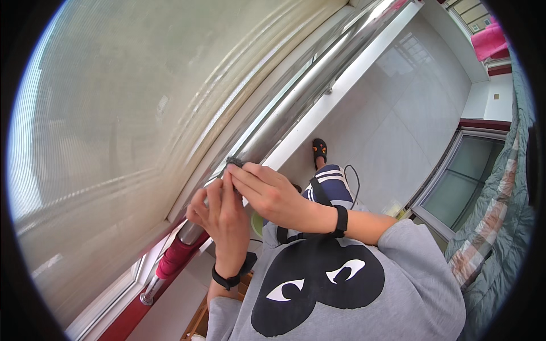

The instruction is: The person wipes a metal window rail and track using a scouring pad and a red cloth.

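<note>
A dark grey tuft of what looks like steel wool (235, 161) shows at the fingertips of my right hand (273, 198), pressed against a shiny metal rail (294, 100). My left hand (226, 221) is just below, over the same rail, its fingers bent and its index fingertip meeting the right fingertips. Whether the left fingers also grip the tuft is hidden. The rail slants from upper right to lower left along the window. Dark red cloth (175, 258) is wrapped around its lower part, above a round metal end mount (146, 298).
A pale translucent blind or screen (115, 115) fills the left side. A white ledge (341, 87) runs beside the rail, with grey tiled floor (384, 106) beyond. A green quilt (490, 260) hangs at right, near a pink cloth (489, 41). A dark cable (357, 181) loops by my leg.
</note>
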`<action>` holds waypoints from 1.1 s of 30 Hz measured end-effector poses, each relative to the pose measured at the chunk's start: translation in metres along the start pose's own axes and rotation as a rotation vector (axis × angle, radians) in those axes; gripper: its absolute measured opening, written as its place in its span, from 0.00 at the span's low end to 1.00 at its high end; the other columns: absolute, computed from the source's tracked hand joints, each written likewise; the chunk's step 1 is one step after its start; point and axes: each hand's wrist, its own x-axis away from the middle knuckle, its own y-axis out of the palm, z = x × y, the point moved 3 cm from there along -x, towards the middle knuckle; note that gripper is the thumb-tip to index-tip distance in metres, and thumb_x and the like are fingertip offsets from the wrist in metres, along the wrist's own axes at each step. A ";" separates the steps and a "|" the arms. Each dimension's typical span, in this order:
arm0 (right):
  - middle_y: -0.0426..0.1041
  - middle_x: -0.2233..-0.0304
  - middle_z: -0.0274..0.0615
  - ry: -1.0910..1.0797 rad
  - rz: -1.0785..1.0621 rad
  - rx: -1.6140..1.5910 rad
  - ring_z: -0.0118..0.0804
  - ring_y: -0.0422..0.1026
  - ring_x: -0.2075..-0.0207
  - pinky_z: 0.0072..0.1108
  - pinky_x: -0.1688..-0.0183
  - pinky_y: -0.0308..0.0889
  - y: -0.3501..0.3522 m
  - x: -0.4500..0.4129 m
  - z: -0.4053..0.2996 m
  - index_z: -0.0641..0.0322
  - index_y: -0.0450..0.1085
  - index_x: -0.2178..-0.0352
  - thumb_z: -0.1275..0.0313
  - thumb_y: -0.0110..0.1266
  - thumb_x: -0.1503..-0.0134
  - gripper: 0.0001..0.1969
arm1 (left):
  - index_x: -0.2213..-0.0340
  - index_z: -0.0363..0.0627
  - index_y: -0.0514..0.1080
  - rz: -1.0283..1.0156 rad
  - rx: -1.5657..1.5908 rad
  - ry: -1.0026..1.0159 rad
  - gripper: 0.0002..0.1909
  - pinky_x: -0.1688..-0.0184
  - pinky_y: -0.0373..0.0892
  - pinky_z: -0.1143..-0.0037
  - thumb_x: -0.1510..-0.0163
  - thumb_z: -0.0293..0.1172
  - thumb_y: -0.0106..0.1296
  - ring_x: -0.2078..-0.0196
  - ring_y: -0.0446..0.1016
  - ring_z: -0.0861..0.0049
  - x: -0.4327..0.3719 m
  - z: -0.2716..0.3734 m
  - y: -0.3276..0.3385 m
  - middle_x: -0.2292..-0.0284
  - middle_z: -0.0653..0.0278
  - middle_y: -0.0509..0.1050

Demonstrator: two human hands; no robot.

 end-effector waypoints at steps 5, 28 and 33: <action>0.74 0.50 0.50 -0.005 0.029 0.121 0.47 0.71 0.51 0.29 0.50 0.72 -0.019 0.000 0.013 0.76 0.72 0.54 0.77 0.55 0.52 0.21 | 0.50 0.43 0.76 0.040 0.040 0.077 0.22 0.45 0.56 0.65 0.49 0.26 0.59 0.49 0.66 0.69 -0.017 0.020 0.001 0.57 0.70 0.73; 0.76 0.55 0.47 -0.023 -0.130 0.162 0.49 0.70 0.52 0.33 0.48 0.69 -0.018 -0.027 0.005 0.73 0.73 0.57 0.83 0.54 0.54 0.19 | 0.57 0.45 0.76 0.207 0.199 -0.013 0.18 0.46 0.57 0.67 0.50 0.34 0.62 0.49 0.67 0.72 -0.014 0.002 0.022 0.59 0.71 0.72; 0.76 0.54 0.45 -0.032 -0.191 0.101 0.48 0.70 0.52 0.33 0.48 0.69 -0.025 -0.032 0.018 0.70 0.74 0.57 0.84 0.54 0.53 0.19 | 0.56 0.45 0.76 0.164 0.150 -0.011 0.20 0.46 0.57 0.68 0.51 0.37 0.62 0.49 0.67 0.73 -0.017 0.006 0.022 0.59 0.71 0.71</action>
